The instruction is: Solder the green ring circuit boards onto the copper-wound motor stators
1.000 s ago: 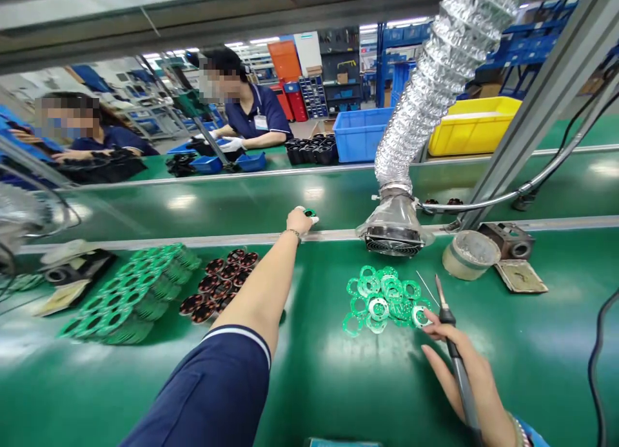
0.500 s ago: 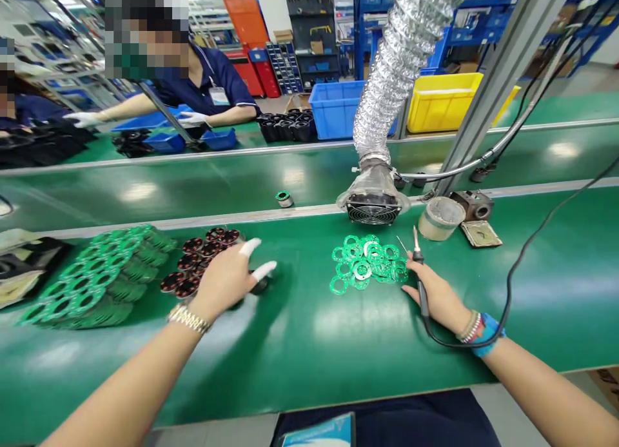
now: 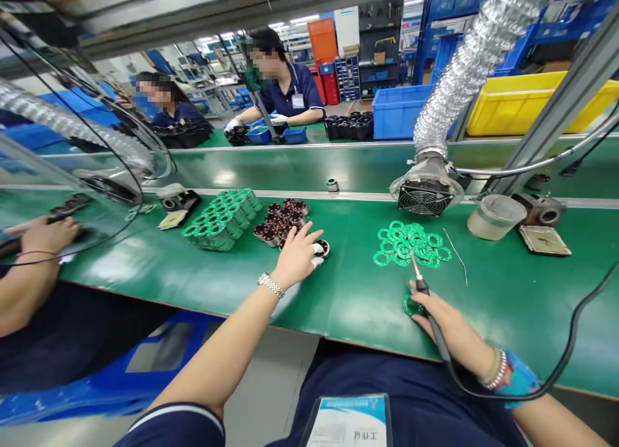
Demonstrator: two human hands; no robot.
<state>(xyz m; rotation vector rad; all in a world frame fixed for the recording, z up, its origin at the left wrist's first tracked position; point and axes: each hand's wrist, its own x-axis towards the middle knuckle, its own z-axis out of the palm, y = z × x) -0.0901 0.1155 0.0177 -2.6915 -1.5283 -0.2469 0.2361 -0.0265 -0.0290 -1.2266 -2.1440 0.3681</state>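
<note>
My left hand [image 3: 298,257], with white covers on two fingertips, has its thumb and finger at a round dark stator with a metal rim [image 3: 321,248], beside a group of similar stators [image 3: 280,221]. My right hand [image 3: 447,321] holds a soldering iron [image 3: 430,305] and pinches a green ring board [image 3: 411,304] between thumb and finger. The iron's tip points up over a loose pile of green ring boards [image 3: 411,240]. A thin solder wire [image 3: 456,257] lies right of the pile.
Stacked green boards [image 3: 222,218] stand left of the stators. A fume fan [image 3: 425,195] hangs behind the pile, with a round tub [image 3: 496,216] and a soldering stand [image 3: 539,211] to its right. A co-worker's hand [image 3: 48,237] is at far left; two people sit across.
The view has swung left and back. My right hand has come nearer the table's front edge and now has a green ring board. My left hand is now at a single stator.
</note>
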